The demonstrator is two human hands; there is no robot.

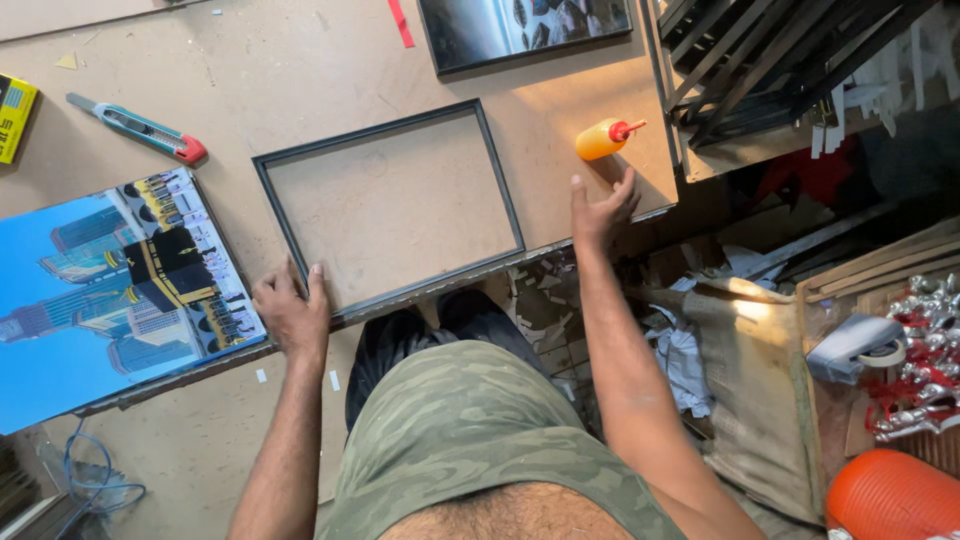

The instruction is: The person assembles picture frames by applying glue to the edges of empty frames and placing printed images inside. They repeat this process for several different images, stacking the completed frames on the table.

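Your left hand (292,312) lies flat, fingers spread, on the near-left corner of the empty thin black rectangular picture frame (390,206), gripping nothing. The frame lies flat at the worktop's (300,70) near edge. Your right hand (600,208) is open, fingers splayed, holding nothing, at the worktop's near-right corner, just short of the orange plastic glue bottle with red nozzle (606,138). A glossy blue cityscape print (110,290) lies left of the frame, and a teal-and-red utility knife (137,127) beyond it.

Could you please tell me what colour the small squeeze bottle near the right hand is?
Orange squeeze bottle, red nozzle; head view.
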